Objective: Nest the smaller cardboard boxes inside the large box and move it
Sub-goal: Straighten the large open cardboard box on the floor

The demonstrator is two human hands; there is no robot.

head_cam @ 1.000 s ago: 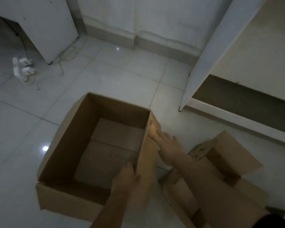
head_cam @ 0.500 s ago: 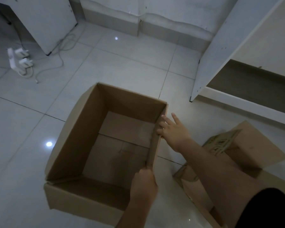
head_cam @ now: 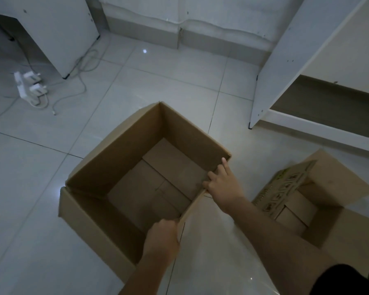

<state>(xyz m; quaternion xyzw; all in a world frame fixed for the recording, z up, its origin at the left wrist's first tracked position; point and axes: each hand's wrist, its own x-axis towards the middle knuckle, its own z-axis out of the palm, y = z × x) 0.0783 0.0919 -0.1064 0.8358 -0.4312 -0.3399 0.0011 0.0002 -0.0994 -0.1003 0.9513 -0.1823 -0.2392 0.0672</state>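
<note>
1. On the pale tiled floor (head_cam: pixel 51 209) sits the large box (head_cam: pixel 124 158), open at the top, its flaps standing up, nothing inside but its own bottom flaps.
2. Both hands are on the box's right-hand flap (head_cam: pixel 195 204). The left hand (head_cam: pixel 161 239) is closed around the flap's near end, fingers wrapped over the edge. The right hand (head_cam: pixel 224 186) pinches the same flap farther along, forefinger stretched out along the top edge, the other fingers curled onto the cardboard.
3. Right of the large box, apart from it on the floor, lies a smaller box (head_cam: pixel 320 209), also open, with one flap spread toward the right. The right forearm passes just in front of its near left corner.
4. Printed handling symbols and a greenish mark run along one flap (head_cam: pixel 285 188) of the smaller box; the print is too dim and small to read.
5. Behind and to the right stands a white shelf unit (head_cam: pixel 285 67), its upright panel reaching the floor near the large box's far corner.
6. At the far left, a white power strip (head_cam: pixel 27 88) with plugs lies on the tiles, its cables (head_cam: pixel 81 81) looping past the foot of a white cabinet (head_cam: pixel 58 33).
7. A skirting board (head_cam: pixel 179 37) runs along the far wall.
</note>
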